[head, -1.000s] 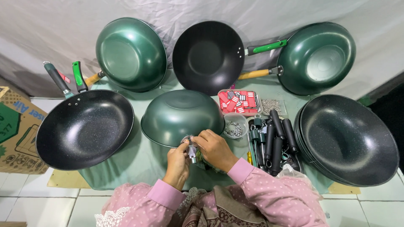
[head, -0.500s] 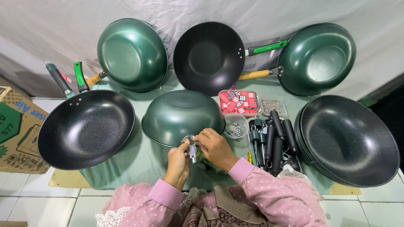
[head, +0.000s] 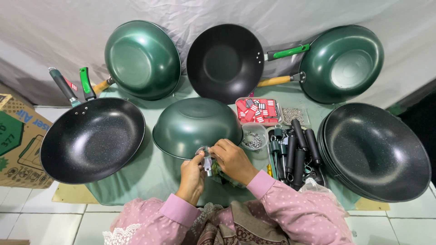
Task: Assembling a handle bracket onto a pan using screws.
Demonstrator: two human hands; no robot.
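Note:
A green wok (head: 196,126) lies upside down in the middle of the table, without a handle. At its near rim both my hands meet on a small silver metal bracket (head: 207,164). My left hand (head: 191,176) pinches the bracket from the left. My right hand (head: 233,159) holds it from the right, fingers curled over the top. Part of the bracket is hidden by my fingers. Pink dotted sleeves cover both forearms.
A black wok with a dark handle (head: 91,138) lies at the left, a stack of black woks (head: 374,152) at the right. Three more woks lean on the white backdrop. Black handles (head: 295,152), a red-filled box (head: 257,110), a screw tub (head: 253,139) and a cardboard box (head: 18,140) surround them.

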